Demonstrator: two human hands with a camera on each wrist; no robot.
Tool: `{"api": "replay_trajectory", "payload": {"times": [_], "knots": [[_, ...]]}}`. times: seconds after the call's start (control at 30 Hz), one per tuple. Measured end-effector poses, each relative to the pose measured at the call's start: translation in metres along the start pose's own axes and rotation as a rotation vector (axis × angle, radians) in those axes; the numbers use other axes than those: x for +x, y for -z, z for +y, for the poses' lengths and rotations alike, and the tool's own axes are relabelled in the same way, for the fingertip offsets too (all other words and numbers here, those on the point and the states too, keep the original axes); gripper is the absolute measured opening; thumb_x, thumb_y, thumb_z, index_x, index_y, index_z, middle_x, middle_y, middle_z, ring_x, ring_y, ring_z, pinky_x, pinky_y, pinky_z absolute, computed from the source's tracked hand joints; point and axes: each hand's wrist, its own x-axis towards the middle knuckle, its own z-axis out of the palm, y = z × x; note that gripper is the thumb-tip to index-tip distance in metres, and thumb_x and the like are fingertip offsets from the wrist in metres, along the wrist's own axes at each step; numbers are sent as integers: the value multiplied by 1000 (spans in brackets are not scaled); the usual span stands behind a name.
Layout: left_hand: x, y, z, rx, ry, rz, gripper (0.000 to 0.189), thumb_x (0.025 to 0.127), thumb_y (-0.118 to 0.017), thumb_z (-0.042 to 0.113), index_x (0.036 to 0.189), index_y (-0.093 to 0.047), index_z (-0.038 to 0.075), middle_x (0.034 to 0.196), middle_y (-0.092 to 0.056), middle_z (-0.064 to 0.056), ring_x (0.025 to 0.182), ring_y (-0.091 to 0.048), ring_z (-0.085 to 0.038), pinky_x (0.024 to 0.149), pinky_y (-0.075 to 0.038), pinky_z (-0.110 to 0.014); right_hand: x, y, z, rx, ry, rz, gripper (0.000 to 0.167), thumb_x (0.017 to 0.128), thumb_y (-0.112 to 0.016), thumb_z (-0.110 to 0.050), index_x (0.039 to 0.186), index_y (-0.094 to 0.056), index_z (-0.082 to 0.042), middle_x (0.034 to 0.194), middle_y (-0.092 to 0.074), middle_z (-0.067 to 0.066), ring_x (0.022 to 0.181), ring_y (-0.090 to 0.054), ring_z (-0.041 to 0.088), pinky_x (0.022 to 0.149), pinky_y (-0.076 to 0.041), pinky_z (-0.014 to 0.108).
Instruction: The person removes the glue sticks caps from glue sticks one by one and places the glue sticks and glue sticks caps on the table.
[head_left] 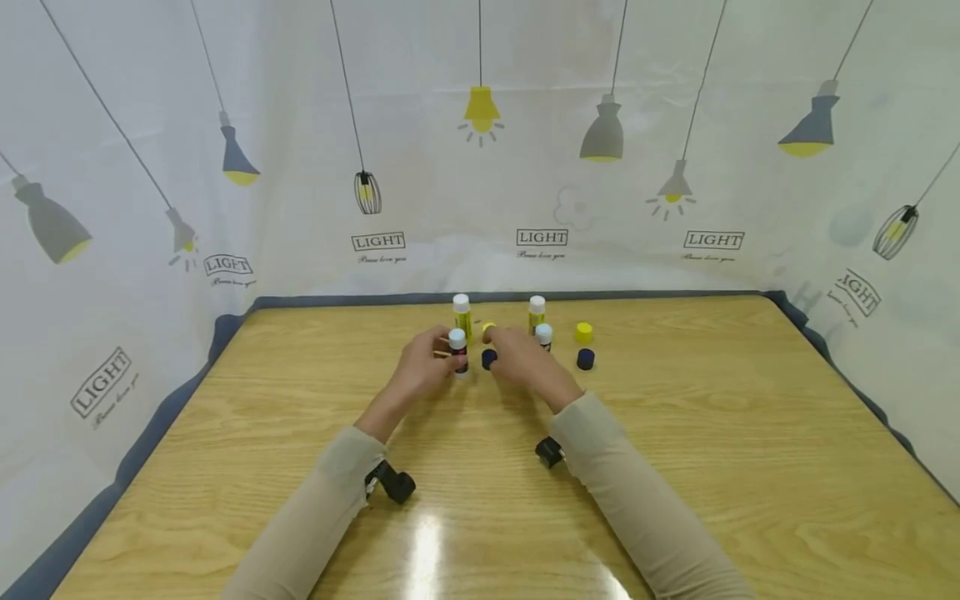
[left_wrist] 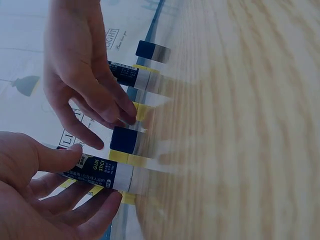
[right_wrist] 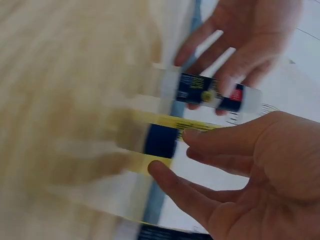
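Note:
My left hand (head_left: 420, 365) holds a dark blue glue stick (head_left: 460, 357) upright on the table, thumb on its printed label (left_wrist: 97, 170) and fingers behind it. The stick's upper end is white. My right hand (head_left: 523, 360) hovers around a small dark blue cap (head_left: 489, 360). In the right wrist view its thumb and index finger lie spread on either side of that cap (right_wrist: 161, 140), with a gap visible. Behind the cap is a yellow cap (head_left: 490, 328), partly hidden by the right hand. A yellow glue stick (head_left: 462, 318) with a white top stands behind the held one.
Right of the right hand stand another yellow glue stick (head_left: 537, 310) and a dark one (head_left: 543, 334), partly covered by that hand. Farther right sit a yellow cap (head_left: 584, 332) and a dark blue cap (head_left: 585, 359). A lamp-printed curtain (head_left: 450, 208) borders the wooden table (head_left: 465, 517).

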Motion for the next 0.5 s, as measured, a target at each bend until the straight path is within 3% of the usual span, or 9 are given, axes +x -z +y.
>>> {"api": "replay_trajectory", "payload": {"times": [0.13,0.3,0.5], "knots": [[1,1,2,-10,13,-3,27,99,-71,12,124,-64,7,136,-65,-18,125,-65,-37,100,-57,-48,-14,24,-5,41,12,30,34,100,-59,-6,133,-62,-1,134,-65,18,111,-64,30,93,-56,44],[5,1,2,3,19,-18,26,98,-72,11,122,-65,6,132,-68,-18,124,-65,-37,104,-54,-51,-38,54,-7,109,99,135,21,104,-57,-10,121,-67,-3,122,-70,17,111,-67,32,93,-57,47],[5,0,-5,17,61,-61,30,98,-72,13,126,-64,6,126,-71,-17,122,-65,-33,106,-51,-50,-53,63,-3,177,126,139,17,107,-55,-12,114,-69,-6,104,-74,11,88,-72,23,74,-59,34]]}}
